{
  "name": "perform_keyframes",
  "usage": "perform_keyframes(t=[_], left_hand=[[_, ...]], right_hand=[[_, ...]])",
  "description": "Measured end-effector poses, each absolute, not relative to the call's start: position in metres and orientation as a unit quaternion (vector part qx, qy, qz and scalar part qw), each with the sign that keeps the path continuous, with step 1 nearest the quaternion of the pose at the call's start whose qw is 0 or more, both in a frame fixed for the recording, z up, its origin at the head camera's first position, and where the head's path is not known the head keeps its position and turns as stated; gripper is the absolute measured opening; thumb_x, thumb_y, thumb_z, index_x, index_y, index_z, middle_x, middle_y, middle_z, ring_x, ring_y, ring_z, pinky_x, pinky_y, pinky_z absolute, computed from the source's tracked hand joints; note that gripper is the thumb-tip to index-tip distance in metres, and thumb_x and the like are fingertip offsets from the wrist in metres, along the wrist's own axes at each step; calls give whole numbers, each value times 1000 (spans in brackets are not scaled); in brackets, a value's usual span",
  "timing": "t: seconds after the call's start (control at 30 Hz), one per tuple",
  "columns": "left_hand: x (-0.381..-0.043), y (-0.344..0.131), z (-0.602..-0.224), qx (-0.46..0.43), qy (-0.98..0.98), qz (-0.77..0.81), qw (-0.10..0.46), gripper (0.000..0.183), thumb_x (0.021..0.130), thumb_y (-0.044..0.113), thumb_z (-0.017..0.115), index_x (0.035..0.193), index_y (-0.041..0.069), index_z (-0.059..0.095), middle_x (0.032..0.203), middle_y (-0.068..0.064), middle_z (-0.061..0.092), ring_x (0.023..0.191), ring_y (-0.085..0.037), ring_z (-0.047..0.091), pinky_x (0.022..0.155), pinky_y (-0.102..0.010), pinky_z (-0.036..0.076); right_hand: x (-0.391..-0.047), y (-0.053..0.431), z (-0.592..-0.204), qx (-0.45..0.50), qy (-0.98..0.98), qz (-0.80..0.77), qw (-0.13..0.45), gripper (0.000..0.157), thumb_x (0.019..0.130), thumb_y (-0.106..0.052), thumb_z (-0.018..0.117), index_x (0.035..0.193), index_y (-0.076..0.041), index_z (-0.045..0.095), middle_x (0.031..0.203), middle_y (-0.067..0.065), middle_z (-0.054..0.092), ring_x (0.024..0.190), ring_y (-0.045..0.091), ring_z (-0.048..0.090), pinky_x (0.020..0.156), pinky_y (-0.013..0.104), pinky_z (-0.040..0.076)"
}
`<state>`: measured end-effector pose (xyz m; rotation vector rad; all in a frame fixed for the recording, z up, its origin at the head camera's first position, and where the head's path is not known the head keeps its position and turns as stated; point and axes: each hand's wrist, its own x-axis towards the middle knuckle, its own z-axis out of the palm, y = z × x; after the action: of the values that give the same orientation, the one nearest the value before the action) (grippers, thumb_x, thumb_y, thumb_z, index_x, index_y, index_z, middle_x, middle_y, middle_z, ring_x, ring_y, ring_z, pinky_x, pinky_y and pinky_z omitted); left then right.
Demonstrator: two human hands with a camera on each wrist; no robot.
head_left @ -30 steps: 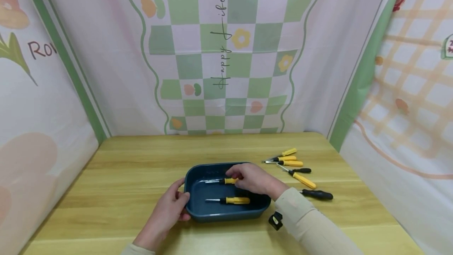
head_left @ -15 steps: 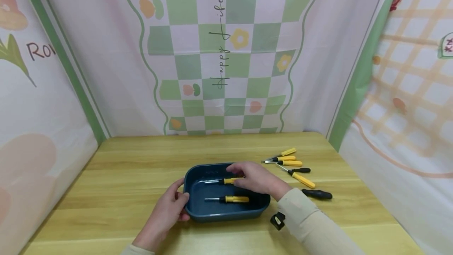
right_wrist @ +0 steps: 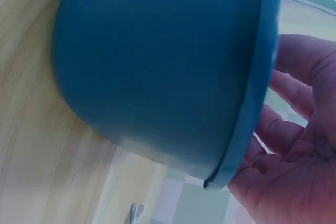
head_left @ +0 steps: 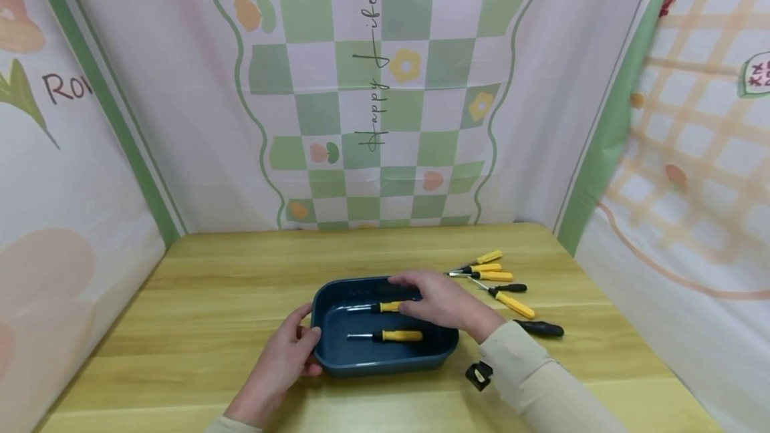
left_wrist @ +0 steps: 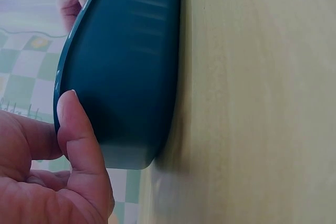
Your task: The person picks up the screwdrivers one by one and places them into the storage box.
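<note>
My left hand (head_left: 283, 349) grips the left end of a deep blue dish (head_left: 385, 368). In the left wrist view, the dish's rim (left_wrist: 59, 77) lies between its thumb and fingers. Two screwdrivers with yellow handles lie inside: a front screwdriver (head_left: 402, 336) in full view, and a rear screwdriver (head_left: 390, 307) whose handle end is hidden behind my right hand (head_left: 448, 303). That hand hovers over the right end of the dish with loosely bent fingers. In the right wrist view, its fingers (right_wrist: 299, 59) reach past the rim, and their tips are hidden behind the dish wall.
Right of the dish, a loose group of yellow-handled screwdrivers (head_left: 494, 276) lies on the wooden table (head_left: 210, 299), with a slim black-handled tool (head_left: 512, 288) among them. A thicker black handle (head_left: 544, 329) is nearer me. A small black object (head_left: 479, 375) shows beside my right sleeve.
My right hand has drawn off the rear screwdriver's handle, moving slightly right with its fingers loosening. The front screwdriver has shifted a little toward the back. My left hand keeps its hold.
</note>
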<state>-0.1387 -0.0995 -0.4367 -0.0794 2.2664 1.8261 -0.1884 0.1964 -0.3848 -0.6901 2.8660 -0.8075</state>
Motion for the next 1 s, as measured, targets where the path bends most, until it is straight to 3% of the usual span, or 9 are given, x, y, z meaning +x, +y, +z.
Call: perform_keyframes(t=[0.27,0.53,1.0], left_hand=[[-138,-99,-436,-29,775,621,113,54,110,19,51,161,14,35,115,-17,52,77,-24,61,65,-35,61],[-139,-99,-438,-25,770,627,113,54,110,19,51,161,15,35,115,-17,52,77,-24,61,64,-35,61],[-139,-99,-440,-22,772,627,107,54,110,18,51,161,14,36,113,-16,53,77,-24,61,63,-35,62]], right_hand=[[-185,206,-385,-257,933,-251,19,52,99,-27,71,147,-11,58,148,6,61,137,29,57,113,54,48],[-183,216,-380,-236,940,-245,9,55,98,-32,73,148,-15,57,149,4,59,139,29,55,113,55,46],[-177,237,-371,-235,940,-247,-17,61,97,-27,74,153,-14,53,153,6,56,140,31,54,113,57,47]])
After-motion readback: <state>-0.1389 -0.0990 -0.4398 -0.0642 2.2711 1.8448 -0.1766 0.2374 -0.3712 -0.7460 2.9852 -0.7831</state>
